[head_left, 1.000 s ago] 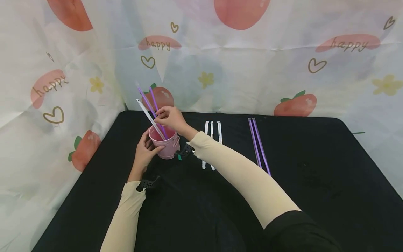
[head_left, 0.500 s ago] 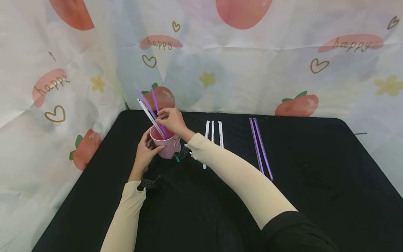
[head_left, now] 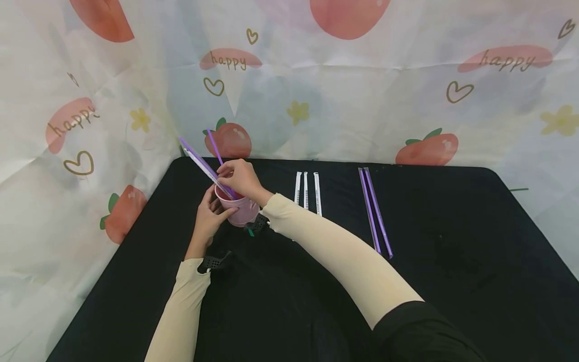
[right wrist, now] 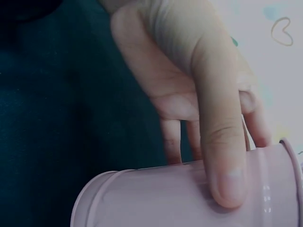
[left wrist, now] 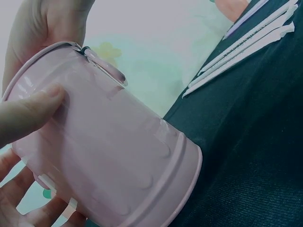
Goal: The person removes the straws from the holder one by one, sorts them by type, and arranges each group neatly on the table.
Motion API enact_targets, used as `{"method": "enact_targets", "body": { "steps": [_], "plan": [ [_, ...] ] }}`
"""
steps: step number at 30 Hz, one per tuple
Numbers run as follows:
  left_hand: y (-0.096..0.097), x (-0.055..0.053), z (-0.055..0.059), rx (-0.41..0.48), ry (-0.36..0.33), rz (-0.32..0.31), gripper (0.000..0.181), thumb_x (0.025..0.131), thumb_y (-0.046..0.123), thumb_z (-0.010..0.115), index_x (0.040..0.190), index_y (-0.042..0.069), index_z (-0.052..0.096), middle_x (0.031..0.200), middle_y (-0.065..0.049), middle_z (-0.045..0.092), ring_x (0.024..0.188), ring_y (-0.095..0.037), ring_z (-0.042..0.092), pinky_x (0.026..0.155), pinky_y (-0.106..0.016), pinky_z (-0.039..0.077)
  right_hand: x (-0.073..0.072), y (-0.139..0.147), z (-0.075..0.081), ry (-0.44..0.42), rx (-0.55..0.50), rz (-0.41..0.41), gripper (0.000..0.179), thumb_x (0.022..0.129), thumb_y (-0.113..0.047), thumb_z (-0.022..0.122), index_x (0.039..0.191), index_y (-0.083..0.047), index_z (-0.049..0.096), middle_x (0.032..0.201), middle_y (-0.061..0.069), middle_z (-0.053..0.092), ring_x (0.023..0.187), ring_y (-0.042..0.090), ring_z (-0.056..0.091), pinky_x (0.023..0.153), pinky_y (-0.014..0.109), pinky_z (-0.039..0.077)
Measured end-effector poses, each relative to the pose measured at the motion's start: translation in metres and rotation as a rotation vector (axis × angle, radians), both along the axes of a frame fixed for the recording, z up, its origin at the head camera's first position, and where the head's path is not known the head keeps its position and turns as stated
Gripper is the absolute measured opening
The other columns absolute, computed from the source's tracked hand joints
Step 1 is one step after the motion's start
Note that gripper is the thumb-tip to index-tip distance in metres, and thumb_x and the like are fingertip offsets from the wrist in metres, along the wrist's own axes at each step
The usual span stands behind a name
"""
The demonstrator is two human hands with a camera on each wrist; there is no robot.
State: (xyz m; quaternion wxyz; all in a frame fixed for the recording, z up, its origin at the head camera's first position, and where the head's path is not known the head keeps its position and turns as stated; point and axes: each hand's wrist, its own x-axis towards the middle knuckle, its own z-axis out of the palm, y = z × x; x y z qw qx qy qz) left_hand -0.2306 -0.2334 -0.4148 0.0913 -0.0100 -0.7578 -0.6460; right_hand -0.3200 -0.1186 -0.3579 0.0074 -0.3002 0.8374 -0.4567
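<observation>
A pink bucket (head_left: 239, 211) stands on the table. My left hand (head_left: 209, 217) grips its left side, with the thumb on the front wall; the left wrist view shows the thumb (left wrist: 33, 111) there. One white paper-wrapped straw (head_left: 205, 170) and two purple straws lean leftward out of the bucket. Over the rim, my right hand (head_left: 242, 178) pinches the more upright purple straw (head_left: 214, 146), its fingers close to the white straw too. The fingers hide where they meet the straw. A hand (right wrist: 222, 118) with its thumb against the bucket fills the right wrist view.
Three white wrapped straws (head_left: 305, 188) lie right of the bucket, their lower parts covered by my right sleeve. Two purple straws (head_left: 373, 213) lie farther right. Black cloth (head_left: 452, 241) covers the table, and a printed curtain (head_left: 353, 100) hangs behind it.
The straws in the bucket have tilted further left, their tops lower. My right hand has shifted slightly left and down with them. My left hand stays on the bucket.
</observation>
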Motion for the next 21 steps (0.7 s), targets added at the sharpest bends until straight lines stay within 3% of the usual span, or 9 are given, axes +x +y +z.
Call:
{"method": "enact_targets", "body": {
  "steps": [6,13,21],
  "plan": [
    [0.0,-0.001,-0.001,0.015,0.007,-0.002,0.082,0.082,-0.003,0.067,0.149,0.008,0.022,0.152,-0.015,0.028,0.139,-0.034,0.032,0.113,-0.046,0.032,0.002,-0.002,-0.002,-0.002,0.003,0.009,0.019,0.084,-0.011,0.069,0.102,-0.004,0.069,0.1,0.009,0.072,0.094,0.017,0.068,0.085,0.021,0.054],
    [-0.009,-0.014,-0.022,0.014,0.026,0.02,0.083,0.081,-0.001,0.069,0.148,0.01,0.023,0.152,-0.011,0.029,0.139,-0.031,0.034,0.111,-0.045,0.035,-0.001,-0.007,-0.006,0.033,0.005,-0.001,0.016,0.084,-0.011,0.069,0.099,-0.005,0.071,0.095,0.006,0.073,0.088,0.014,0.069,0.079,0.019,0.053],
    [-0.008,-0.015,-0.024,-0.007,0.038,0.023,0.083,0.081,-0.001,0.069,0.149,0.01,0.022,0.152,-0.012,0.029,0.138,-0.032,0.034,0.111,-0.046,0.035,-0.001,-0.006,-0.008,0.042,-0.001,-0.006,0.015,0.083,-0.014,0.071,0.097,-0.008,0.072,0.093,0.004,0.073,0.085,0.012,0.068,0.078,0.018,0.053]
  ]
}}
